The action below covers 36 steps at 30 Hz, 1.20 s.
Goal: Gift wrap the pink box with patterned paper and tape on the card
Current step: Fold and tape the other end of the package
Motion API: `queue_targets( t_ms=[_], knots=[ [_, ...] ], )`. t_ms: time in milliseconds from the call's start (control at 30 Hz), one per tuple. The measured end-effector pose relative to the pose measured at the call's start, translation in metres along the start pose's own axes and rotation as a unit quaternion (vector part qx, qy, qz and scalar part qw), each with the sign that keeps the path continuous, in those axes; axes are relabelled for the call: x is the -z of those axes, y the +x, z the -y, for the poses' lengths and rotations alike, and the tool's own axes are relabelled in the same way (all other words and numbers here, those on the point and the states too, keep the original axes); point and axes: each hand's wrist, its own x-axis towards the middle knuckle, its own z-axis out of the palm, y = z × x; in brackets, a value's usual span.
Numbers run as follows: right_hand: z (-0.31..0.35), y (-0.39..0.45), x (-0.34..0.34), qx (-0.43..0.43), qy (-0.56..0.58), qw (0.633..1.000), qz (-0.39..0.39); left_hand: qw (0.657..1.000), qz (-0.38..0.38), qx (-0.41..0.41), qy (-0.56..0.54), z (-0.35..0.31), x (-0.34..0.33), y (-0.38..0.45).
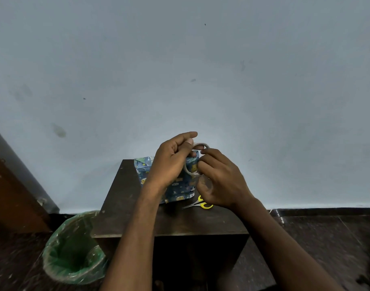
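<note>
I can read no writing on the wrapped box (175,185), which sits on the dark table (138,219). Above the box, my left hand (171,160) grips the tape roll (195,159); my right hand (219,179) pinches its strip. Scissors (198,203) lie just right of the box.

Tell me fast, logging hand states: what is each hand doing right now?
Left hand: closed around the tape roll, holding it above the wrapped box.
Right hand: fingers pinching at the tape roll's edge.
</note>
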Motion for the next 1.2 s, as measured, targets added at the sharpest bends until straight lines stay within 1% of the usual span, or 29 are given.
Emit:
queue_targets(
  t_ms=[100, 233, 300, 367, 433, 533, 567, 633, 700, 767, 900, 967, 1067, 1200],
  knots=[
    [0.0, -0.002, 0.0, -0.002, -0.003, 1.0, -0.02, 0.999, -0.002, 0.003, -0.037, -0.002, 0.002, 0.001],
    [-0.003, -0.003, -0.008, 0.011, -0.043, 0.995, -0.089, 0.998, 0.014, 0.013, -0.067, -0.005, 0.006, 0.0],
    [-0.003, -0.002, -0.011, 0.001, -0.039, 0.992, -0.118, 0.997, 0.022, 0.015, -0.068, -0.005, 0.007, -0.001],
    [0.002, -0.002, -0.011, -0.025, -0.011, 0.988, -0.149, 0.997, 0.028, 0.015, -0.068, -0.004, 0.008, -0.001],
    [0.007, 0.0, -0.01, -0.067, 0.007, 0.981, -0.183, 0.999, 0.031, 0.009, -0.042, -0.001, 0.008, -0.001],
    [0.011, 0.002, -0.011, -0.174, 0.065, 0.957, -0.221, 1.0, 0.026, 0.002, -0.014, 0.0, 0.007, -0.001],
    [0.01, 0.003, -0.011, -0.21, 0.099, 0.947, -0.22, 1.0, 0.024, 0.001, -0.017, -0.001, 0.007, -0.001],
    [0.007, 0.003, -0.012, -0.254, 0.155, 0.934, -0.199, 1.0, 0.024, -0.006, -0.016, -0.003, 0.009, -0.002],
    [0.004, 0.003, -0.012, -0.277, 0.197, 0.924, -0.175, 0.999, 0.032, -0.011, -0.011, -0.003, 0.011, -0.002],
    [0.002, 0.004, -0.012, -0.29, 0.214, 0.917, -0.173, 0.999, 0.042, -0.009, -0.007, 0.0, 0.013, 0.0],
    [0.0, 0.002, -0.014, -0.311, 0.216, 0.905, -0.196, 0.998, 0.058, 0.012, 0.008, 0.0, 0.014, -0.001],
    [-0.002, 0.001, -0.014, -0.306, 0.211, 0.907, -0.2, 0.998, 0.055, 0.026, 0.024, -0.001, 0.012, -0.003],
    [-0.004, 0.0, -0.014, -0.287, 0.164, 0.918, -0.217, 0.997, 0.049, 0.011, 0.066, 0.002, 0.011, -0.002],
    [-0.004, 0.0, -0.015, -0.269, 0.073, 0.932, -0.232, 0.997, 0.059, 0.011, 0.038, -0.001, 0.012, -0.002]
  ],
)
